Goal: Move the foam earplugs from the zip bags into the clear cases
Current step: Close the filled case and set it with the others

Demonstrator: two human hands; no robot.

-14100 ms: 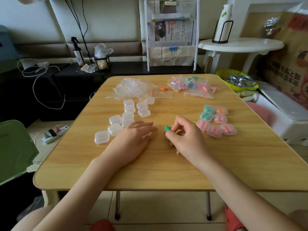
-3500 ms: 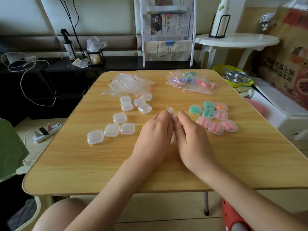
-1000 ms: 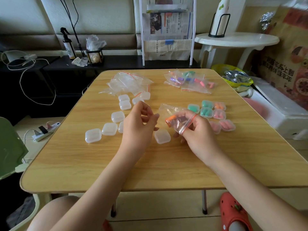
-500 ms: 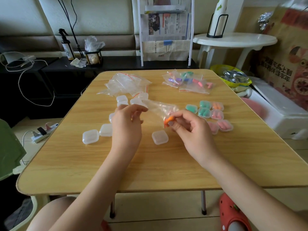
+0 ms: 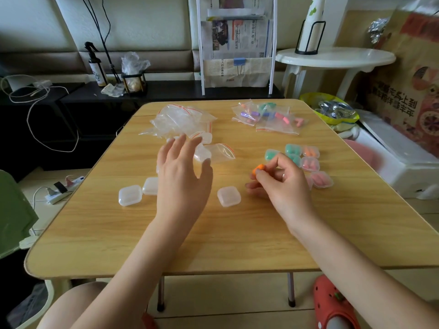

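Note:
My right hand [image 5: 282, 184] pinches orange foam earplugs [image 5: 259, 167] between thumb and fingertips, just right of a closed clear case [image 5: 228, 196] on the wooden table [image 5: 237, 233]. My left hand [image 5: 183, 172] hovers with fingers spread and holds nothing. An emptied zip bag [image 5: 219, 153] lies just beyond its fingertips. Zip bags with coloured earplugs [image 5: 268, 116] lie at the far right. Filled cases [image 5: 306, 162] sit behind my right hand. Empty cases [image 5: 130, 195] lie to the left.
A heap of empty zip bags [image 5: 180, 121] lies at the far left of the table. A white magazine rack [image 5: 236, 43] stands behind the table, a round white side table [image 5: 332, 59] to the right. A yellow bowl [image 5: 332, 110] sits past the right edge.
My left hand has let go of the zip bag, which now lies on the table, and has opened. My right hand keeps the orange earplugs, now free of the bag.

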